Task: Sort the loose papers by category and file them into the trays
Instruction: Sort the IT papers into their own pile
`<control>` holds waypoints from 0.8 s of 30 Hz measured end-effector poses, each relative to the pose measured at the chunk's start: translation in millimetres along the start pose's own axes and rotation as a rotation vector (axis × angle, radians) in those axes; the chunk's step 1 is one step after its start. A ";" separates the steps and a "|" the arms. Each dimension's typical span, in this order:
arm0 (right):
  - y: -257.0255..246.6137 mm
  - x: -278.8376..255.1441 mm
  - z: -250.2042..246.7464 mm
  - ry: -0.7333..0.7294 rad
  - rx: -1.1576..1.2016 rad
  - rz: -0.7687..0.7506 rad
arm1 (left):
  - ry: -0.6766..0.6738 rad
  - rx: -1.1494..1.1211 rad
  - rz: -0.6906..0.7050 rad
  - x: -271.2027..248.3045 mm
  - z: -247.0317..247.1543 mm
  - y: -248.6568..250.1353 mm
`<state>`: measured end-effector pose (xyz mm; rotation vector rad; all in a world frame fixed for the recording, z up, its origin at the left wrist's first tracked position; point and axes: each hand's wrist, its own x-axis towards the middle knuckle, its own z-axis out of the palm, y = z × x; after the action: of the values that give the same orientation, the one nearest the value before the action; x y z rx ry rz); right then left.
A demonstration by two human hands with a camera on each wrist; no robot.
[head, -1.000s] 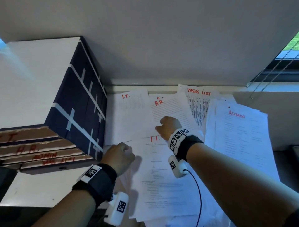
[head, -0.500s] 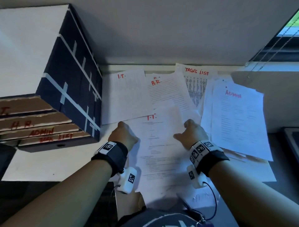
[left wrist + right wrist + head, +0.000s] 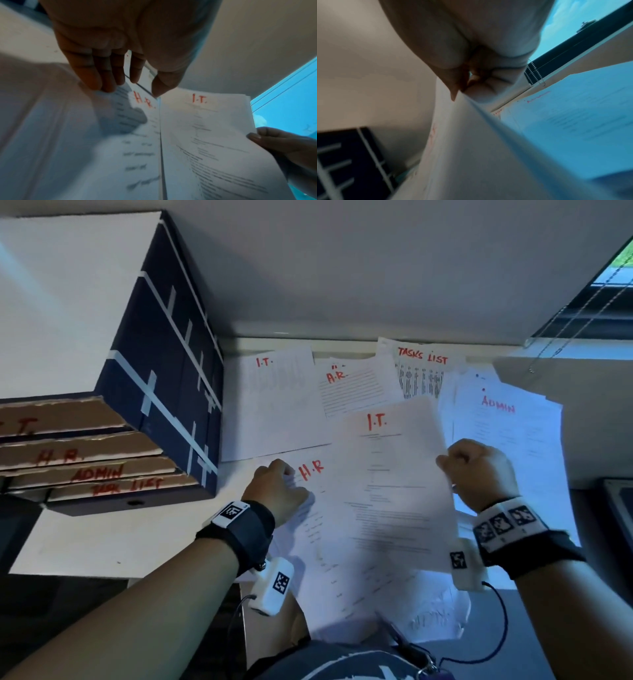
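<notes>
A white sheet headed I.T. [image 3: 387,491] is raised off the paper pile, and my right hand [image 3: 476,470] pinches its right edge; the right wrist view shows thumb and fingers clamped on that edge [image 3: 464,86]. Under it lies a sheet headed H.R. [image 3: 318,508]. My left hand [image 3: 277,491] rests on that sheet, its straight fingertips [image 3: 106,86] pressing the paper beside the red heading. At the left, stacked cardboard trays [image 3: 85,446] carry the labels I.T., H.R., ADMIN and TASK LIST.
A dark blue box with white tape [image 3: 164,371] houses the trays. More sheets lie behind: another I.T. sheet [image 3: 274,405], one marked A.R. [image 3: 352,392], a TASKS LIST sheet [image 3: 421,371] and an ADMIN stack [image 3: 507,446]. A window with blind cords [image 3: 599,285] is at upper right.
My right hand went from the top of the pile to the I.T. sheet's right edge and lifted it rightward, uncovering the H.R. sheet. My left hand stayed at the pile's left side.
</notes>
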<state>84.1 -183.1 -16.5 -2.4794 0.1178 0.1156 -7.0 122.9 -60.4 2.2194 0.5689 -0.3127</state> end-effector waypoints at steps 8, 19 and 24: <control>11.3 -13.6 -38.7 -0.142 0.592 0.072 | -0.265 -0.421 0.086 -4.7 3.7 46.1; 46.7 -17.2 -6.9 -0.027 0.378 0.180 | -0.170 -0.711 -0.093 0.6 -4.9 18.1; 45.0 -22.9 -32.0 -0.066 0.840 0.266 | -0.060 -0.733 -0.099 -1.9 -9.7 9.6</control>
<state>58.0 -236.8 -15.9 -1.6115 0.3827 0.2101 -3.5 124.3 -47.0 1.4750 0.6367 -0.1790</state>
